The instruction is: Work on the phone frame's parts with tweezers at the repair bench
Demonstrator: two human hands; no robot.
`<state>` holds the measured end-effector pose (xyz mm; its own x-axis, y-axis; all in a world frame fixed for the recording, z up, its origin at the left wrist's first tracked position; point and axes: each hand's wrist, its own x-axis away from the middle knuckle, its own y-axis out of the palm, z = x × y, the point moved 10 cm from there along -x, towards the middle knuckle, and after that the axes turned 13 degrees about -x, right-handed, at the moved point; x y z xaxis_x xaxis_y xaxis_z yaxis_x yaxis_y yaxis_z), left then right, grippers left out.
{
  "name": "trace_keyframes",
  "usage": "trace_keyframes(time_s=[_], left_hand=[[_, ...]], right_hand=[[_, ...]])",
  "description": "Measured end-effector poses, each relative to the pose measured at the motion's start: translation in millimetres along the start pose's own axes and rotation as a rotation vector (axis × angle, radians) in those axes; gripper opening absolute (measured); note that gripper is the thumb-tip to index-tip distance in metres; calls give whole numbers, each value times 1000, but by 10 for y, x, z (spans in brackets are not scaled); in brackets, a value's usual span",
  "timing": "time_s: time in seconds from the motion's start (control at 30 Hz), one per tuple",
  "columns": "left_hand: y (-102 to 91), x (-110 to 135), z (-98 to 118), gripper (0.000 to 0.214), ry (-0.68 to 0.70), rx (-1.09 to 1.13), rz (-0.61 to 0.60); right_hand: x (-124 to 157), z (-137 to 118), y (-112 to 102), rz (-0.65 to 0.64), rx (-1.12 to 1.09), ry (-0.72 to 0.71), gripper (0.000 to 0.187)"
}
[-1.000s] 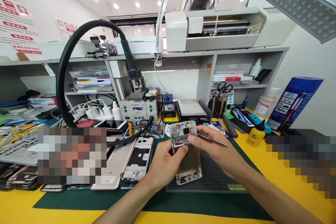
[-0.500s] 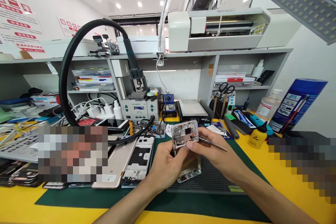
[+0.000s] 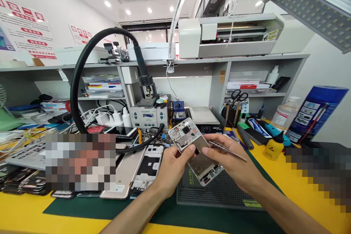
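An opened phone frame (image 3: 201, 162), silvery with its circuitry exposed at both ends, is held tilted above the dark mat. My left hand (image 3: 174, 164) is closed round its left edge, thumb lying on the inner face. On the opposite edge, my right hand (image 3: 225, 157) grips it with the thumb on the inside. Tweezers (image 3: 229, 150) are also tucked in the right hand, pointing out past the knuckles to the right. Below lies a black perforated pad (image 3: 214, 195) on a green mat (image 3: 161, 215).
Several phones and housings, including a gold back cover (image 3: 123, 175) and a black-and-white frame (image 3: 148, 166), lie to the left. Behind stands a hot-air station (image 3: 149, 116) with a looping black hose (image 3: 75, 91). A yellow bottle (image 3: 274, 148) and a blue can (image 3: 315, 113) are at right.
The phone frame has turned, its top end now leaning left and its lower end swung right. Both hands still hold it, and the view has shifted slightly.
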<state>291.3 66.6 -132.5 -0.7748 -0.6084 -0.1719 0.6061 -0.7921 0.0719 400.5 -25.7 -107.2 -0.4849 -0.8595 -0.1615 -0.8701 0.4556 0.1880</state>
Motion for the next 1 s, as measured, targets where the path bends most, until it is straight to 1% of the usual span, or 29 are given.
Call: trace_keyframes(time_s=[0.07, 0.13, 0.2, 0.27, 0.3, 0.37, 0.43, 0.5, 0.53, 0.6, 0.67, 0.77, 0.8, 0.83, 0.9, 0.97, 1.0], left_hand=[[74, 15, 30, 31, -17, 45, -66], [140, 37, 85, 38, -24, 91, -128], [168, 49, 146, 52, -29, 179, -173], [173, 49, 192, 67, -53, 301, -221], [183, 50, 203, 75, -80, 361, -259], [244, 76, 196, 88, -171, 445, -377], [335, 141, 159, 92, -289, 492, -518], [411, 219, 88, 86, -405, 509, -623], [428, 242, 45, 79, -447, 508, -642], [438, 250, -41, 61, -495, 495, -635], [431, 228, -107, 48, -503, 480, -604], [420, 196, -156, 42, -500, 482, -570], [412, 189, -166, 42, -506, 491, -559], [401, 183, -178, 43, -519, 505, -546], [367, 172, -195, 47, -550, 542, -510], [306, 142, -187, 51, -555, 577, -451], [267, 120, -171, 52, -543, 589, -416]], right_hand=[[-30, -17, -73, 32, 21, -14, 40], [-58, -48, -150, 48, 39, -14, 45], [-81, -107, -215, 43, 51, -19, 46], [-96, -171, -262, 22, 63, -17, 44], [-100, -196, -277, 6, 72, -8, 42], [-100, -227, -290, -28, 101, 19, 39], [-90, -239, -249, -95, 140, 44, 36], [-68, -236, -151, -195, 195, 55, 32], [-55, -230, -101, -241, 223, 56, 30], [-37, -217, -31, -295, 275, 53, 27], [-36, -212, -9, -298, 315, 47, 26], [-39, -223, 12, -290, 390, 21, 27], [-48, -255, -5, -253, 420, -11, 27], [-58, -317, -46, -182, 450, -69, 27], [-19, -545, -182, 59, 517, -268, 26], [155, -779, -279, 306, 542, -493, 24], [251, -837, -280, 372, 520, -568, 23]])
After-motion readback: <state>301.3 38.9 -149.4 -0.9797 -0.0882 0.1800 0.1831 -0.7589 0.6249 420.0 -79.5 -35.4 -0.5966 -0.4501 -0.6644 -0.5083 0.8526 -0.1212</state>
